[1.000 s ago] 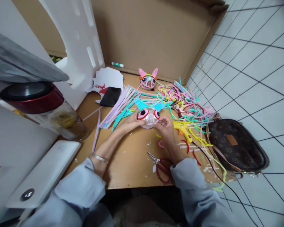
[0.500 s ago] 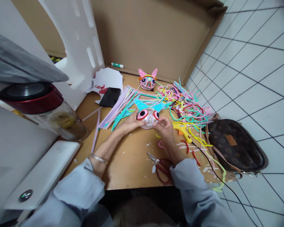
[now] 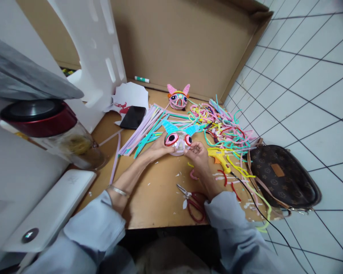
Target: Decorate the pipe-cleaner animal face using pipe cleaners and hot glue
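A small craft head (image 3: 179, 140) with two big red-rimmed eyes and turquoise pipe-cleaner ears sits at the middle of the wooden table (image 3: 157, 198). My left hand (image 3: 157, 147) cups its left side, fingers curled against it. My right hand (image 3: 198, 154) pinches at its lower right edge, fingers closed; whether they hold a small piece I cannot make out. A finished pink head (image 3: 178, 97) with pink ears stands farther back.
Piles of coloured pipe cleaners (image 3: 220, 125) lie right of the head. A yellow glue gun (image 3: 219, 158), red scissors (image 3: 194, 201), a black phone (image 3: 133, 116), a brown handbag (image 3: 282, 179), a red-lidded jar (image 3: 54, 133) and a cardboard backboard (image 3: 183, 42) surround the spot.
Hardly anything differs: both hands stay on the craft head, the right-hand fingers shifting slightly at its edge, and the view drifts a little.
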Motion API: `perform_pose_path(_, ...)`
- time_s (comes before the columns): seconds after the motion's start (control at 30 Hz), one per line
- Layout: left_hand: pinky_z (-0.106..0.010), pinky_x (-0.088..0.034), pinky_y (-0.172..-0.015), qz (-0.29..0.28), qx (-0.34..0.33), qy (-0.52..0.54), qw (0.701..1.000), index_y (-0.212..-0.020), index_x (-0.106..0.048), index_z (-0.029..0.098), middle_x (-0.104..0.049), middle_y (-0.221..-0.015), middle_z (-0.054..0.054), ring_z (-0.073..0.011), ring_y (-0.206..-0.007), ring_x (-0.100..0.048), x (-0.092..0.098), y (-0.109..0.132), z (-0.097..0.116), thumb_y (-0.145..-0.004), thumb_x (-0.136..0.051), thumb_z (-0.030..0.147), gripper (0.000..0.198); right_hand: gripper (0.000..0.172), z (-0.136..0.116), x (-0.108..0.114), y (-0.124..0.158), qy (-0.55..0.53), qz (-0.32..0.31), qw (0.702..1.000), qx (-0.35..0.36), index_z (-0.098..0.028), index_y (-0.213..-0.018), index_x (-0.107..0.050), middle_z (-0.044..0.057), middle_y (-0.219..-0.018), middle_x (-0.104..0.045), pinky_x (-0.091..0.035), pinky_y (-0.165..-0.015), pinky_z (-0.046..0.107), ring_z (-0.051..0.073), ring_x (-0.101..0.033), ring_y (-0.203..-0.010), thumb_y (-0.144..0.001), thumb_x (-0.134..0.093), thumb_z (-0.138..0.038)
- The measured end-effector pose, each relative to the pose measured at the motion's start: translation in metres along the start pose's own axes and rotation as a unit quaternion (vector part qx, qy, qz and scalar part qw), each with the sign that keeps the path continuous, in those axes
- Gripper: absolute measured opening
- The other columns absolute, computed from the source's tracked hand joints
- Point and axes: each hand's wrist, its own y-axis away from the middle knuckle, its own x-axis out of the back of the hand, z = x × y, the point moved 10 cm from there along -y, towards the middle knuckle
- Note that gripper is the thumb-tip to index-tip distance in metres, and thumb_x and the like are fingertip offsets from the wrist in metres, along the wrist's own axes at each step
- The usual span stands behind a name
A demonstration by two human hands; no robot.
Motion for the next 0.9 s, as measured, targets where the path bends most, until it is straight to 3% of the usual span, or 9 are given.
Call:
perform_pose_path(0.27, -0.042, -0.048, -0.104, -0.002, -0.02, 0.01, 1.0, -0.122, -0.053, 0.015, -0.067, -0.123, -0.008, -0.0309, -0.115, -0.061, 0.0, -0.002, -0.001, -0.058, -0.066, 0.036, 0.068, 0.05, 0.007, 0.001, 0.0, -0.035, 0.009, 0.999, -0.007, -0.022, -0.082, -0.052, -0.009, -0.068, -0.053, -0.046, -0.06, 0.022, 0.007, -0.051, -0.06, -0.048, -0.087, -0.033)
perform_pose_path(0.4, -0.045, -0.046, -0.107, -0.006, -0.013, 0.012, 1.0, -0.126, -0.052, 0.014, -0.066, -0.127, -0.011, -0.0328, -0.119, -0.06, 0.0, -0.003, -0.004, -0.058, -0.068, 0.037, 0.074, 0.066, 0.013, 0.007, -0.004, -0.049, 0.025, 0.998, -0.021, -0.025, -0.098, -0.052, -0.007, -0.085, -0.057, -0.05, -0.059, 0.025, 0.007, -0.054, -0.061, -0.044, -0.089, -0.032)
perform_pose_path(0.53, -0.047, -0.043, -0.111, -0.022, -0.033, 0.033, 0.999, -0.135, -0.049, 0.014, -0.063, -0.134, -0.011, -0.0338, -0.124, -0.058, -0.003, -0.004, -0.002, -0.058, -0.069, 0.035, 0.082, 0.083, 0.017, 0.008, -0.01, -0.036, -0.006, 0.998, -0.047, -0.026, -0.118, -0.05, -0.002, -0.101, -0.059, -0.055, -0.061, 0.03, 0.01, -0.061, -0.062, -0.045, -0.09, -0.036)
perform_pose_path(0.9, -0.05, -0.04, -0.114, -0.06, -0.037, 0.054, 0.996, -0.144, -0.046, 0.017, -0.061, -0.138, -0.01, -0.0348, -0.128, -0.056, -0.007, -0.002, -0.002, -0.062, -0.07, 0.037, 0.087, 0.099, 0.021, 0.006, -0.009, -0.012, -0.031, 0.997, -0.066, -0.03, -0.13, -0.046, 0.006, -0.125, -0.059, -0.057, -0.057, 0.03, 0.009, -0.06, -0.062, -0.043, -0.092, -0.036)
